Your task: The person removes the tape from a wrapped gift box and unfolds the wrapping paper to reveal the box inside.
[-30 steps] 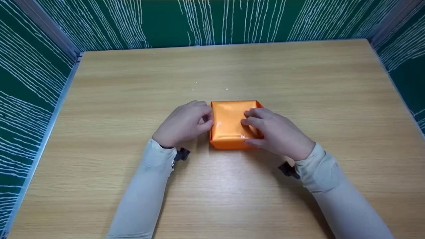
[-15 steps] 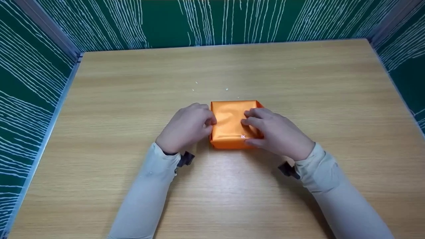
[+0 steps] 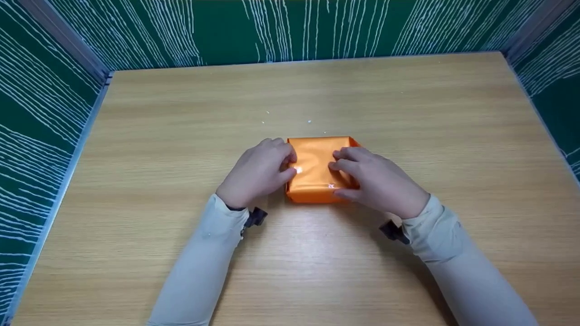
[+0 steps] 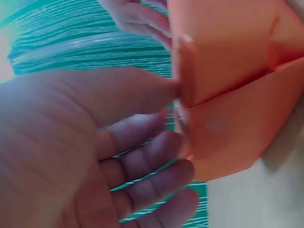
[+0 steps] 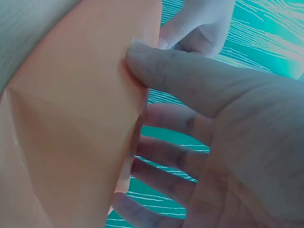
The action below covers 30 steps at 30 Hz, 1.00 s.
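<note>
An orange glossy wrapped package (image 3: 312, 167), box-shaped, lies on the table between my two hands. At its left edge, my left hand (image 3: 260, 170) touches the wrapping with thumb and forefinger, the tips slightly apart. The left wrist view shows the left thumb (image 4: 137, 92) against the package's edge and the other fingers loosely bent beside it. My right hand (image 3: 383, 181) rests on the right part of the package, fingers spread over the top and thumb at the near edge. In the right wrist view the right thumb (image 5: 156, 66) presses the orange surface. Folded flaps show in the left wrist view.
The wooden table (image 3: 299, 271) extends around the package. A few tiny white bits (image 3: 309, 121) lie beyond it. Green panels with white streaks (image 3: 290, 31) border the back and sides. A dark wrist device (image 3: 256, 216) sits at the left sleeve.
My left hand has shifted slightly right onto the package's left edge, and its thumb and forefinger have parted. My right hand and the package have stayed in place.
</note>
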Each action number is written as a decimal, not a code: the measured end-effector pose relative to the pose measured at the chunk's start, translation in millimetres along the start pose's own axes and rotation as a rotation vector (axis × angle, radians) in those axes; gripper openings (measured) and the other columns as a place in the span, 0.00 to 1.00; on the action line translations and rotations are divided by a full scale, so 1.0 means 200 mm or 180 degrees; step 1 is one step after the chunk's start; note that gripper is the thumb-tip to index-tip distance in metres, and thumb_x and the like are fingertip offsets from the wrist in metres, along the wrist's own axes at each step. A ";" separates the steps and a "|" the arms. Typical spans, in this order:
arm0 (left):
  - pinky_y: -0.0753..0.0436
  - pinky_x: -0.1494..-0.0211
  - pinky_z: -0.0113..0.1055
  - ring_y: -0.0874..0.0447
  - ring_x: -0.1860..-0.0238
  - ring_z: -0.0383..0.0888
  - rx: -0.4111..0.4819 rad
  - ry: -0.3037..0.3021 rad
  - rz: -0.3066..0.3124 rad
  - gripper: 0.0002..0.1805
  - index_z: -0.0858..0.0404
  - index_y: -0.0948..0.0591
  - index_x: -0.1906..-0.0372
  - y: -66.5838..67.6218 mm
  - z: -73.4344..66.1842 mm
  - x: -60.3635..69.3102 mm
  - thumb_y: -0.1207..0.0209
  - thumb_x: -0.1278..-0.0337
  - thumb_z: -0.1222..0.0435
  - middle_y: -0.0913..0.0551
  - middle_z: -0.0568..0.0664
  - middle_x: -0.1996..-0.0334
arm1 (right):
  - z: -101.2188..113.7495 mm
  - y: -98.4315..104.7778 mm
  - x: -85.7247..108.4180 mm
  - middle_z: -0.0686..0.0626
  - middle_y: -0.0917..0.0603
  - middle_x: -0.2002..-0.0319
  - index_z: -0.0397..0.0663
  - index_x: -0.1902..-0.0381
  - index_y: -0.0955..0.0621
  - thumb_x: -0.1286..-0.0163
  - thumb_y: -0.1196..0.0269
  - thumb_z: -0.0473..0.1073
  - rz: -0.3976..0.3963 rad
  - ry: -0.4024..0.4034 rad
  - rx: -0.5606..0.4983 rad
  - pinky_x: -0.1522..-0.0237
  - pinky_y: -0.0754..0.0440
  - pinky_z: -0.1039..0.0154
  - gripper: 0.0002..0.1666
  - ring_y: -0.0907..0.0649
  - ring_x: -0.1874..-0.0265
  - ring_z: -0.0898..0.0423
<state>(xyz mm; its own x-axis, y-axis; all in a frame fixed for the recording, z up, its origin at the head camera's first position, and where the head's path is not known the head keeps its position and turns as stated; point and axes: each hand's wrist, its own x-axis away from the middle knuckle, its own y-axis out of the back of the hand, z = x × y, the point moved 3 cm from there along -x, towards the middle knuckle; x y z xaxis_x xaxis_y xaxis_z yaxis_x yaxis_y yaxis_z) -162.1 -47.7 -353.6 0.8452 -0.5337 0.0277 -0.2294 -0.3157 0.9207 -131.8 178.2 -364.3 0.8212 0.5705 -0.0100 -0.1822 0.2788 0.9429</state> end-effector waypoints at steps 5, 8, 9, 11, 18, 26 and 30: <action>0.20 0.54 0.39 0.23 0.58 0.48 -0.0262 -0.0086 0.0042 0.08 0.59 0.10 0.56 0.03 -0.04 0.03 0.34 0.32 0.61 0.15 0.49 0.60 | 0.00 0.00 0.00 0.39 0.22 0.34 0.45 0.39 0.17 0.38 0.23 0.52 0.0038 -0.0037 -0.0004 0.37 0.23 0.40 0.32 0.21 0.38 0.39; 0.20 0.53 0.39 0.23 0.58 0.47 -0.0212 0.0005 0.0090 0.06 0.58 0.10 0.58 0.03 -0.04 0.02 0.33 0.33 0.62 0.16 0.48 0.60 | 0.00 0.00 -0.01 0.39 0.22 0.34 0.45 0.39 0.17 0.38 0.23 0.51 0.0046 -0.0049 -0.0004 0.36 0.23 0.40 0.33 0.21 0.38 0.39; 0.21 0.53 0.39 0.23 0.58 0.47 -0.0169 0.0055 0.0106 0.06 0.58 0.11 0.58 0.03 -0.04 0.02 0.33 0.33 0.62 0.17 0.48 0.61 | 0.00 0.00 0.00 0.39 0.22 0.34 0.45 0.39 0.17 0.38 0.23 0.51 0.0050 -0.0049 -0.0003 0.36 0.23 0.40 0.33 0.21 0.38 0.39; 0.21 0.53 0.39 0.24 0.58 0.47 -0.0078 0.0131 0.0110 0.05 0.59 0.11 0.59 0.02 -0.03 0.01 0.34 0.33 0.62 0.18 0.48 0.62 | 0.00 0.00 0.00 0.39 0.22 0.35 0.44 0.39 0.17 0.38 0.23 0.51 0.0052 -0.0047 -0.0006 0.37 0.23 0.41 0.33 0.21 0.38 0.39; 0.26 0.58 0.37 0.26 0.61 0.48 0.0136 0.0101 0.0017 0.08 0.59 0.18 0.66 -0.03 -0.01 -0.01 0.43 0.29 0.65 0.23 0.48 0.67 | -0.01 0.00 0.01 0.39 0.21 0.35 0.44 0.39 0.17 0.38 0.23 0.51 -0.0010 -0.0011 -0.0030 0.37 0.23 0.40 0.32 0.21 0.38 0.39; 0.25 0.57 0.38 0.25 0.61 0.46 0.0264 0.0163 0.0126 0.07 0.60 0.16 0.57 0.01 0.01 0.02 0.37 0.35 0.62 0.20 0.48 0.64 | 0.00 0.00 0.01 0.38 0.21 0.35 0.43 0.39 0.17 0.37 0.24 0.53 -0.0021 0.0018 -0.0022 0.36 0.23 0.39 0.33 0.21 0.37 0.39; 0.25 0.57 0.38 0.24 0.62 0.46 0.0079 0.0281 0.0108 0.04 0.58 0.11 0.61 0.04 0.02 0.04 0.35 0.36 0.64 0.19 0.47 0.67 | 0.00 0.00 0.01 0.39 0.22 0.35 0.44 0.38 0.17 0.37 0.24 0.53 -0.0006 0.0004 -0.0003 0.37 0.23 0.39 0.33 0.21 0.38 0.39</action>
<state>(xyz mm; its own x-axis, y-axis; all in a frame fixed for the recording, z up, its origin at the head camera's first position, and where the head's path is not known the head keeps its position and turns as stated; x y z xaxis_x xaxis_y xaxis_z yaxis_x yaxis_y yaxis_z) -159.9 -58.0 -347.2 0.8758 -0.4735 0.0940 -0.2697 -0.3184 0.9088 -130.2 179.2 -364.8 0.8209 0.5710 -0.0123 -0.1811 0.2807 0.9425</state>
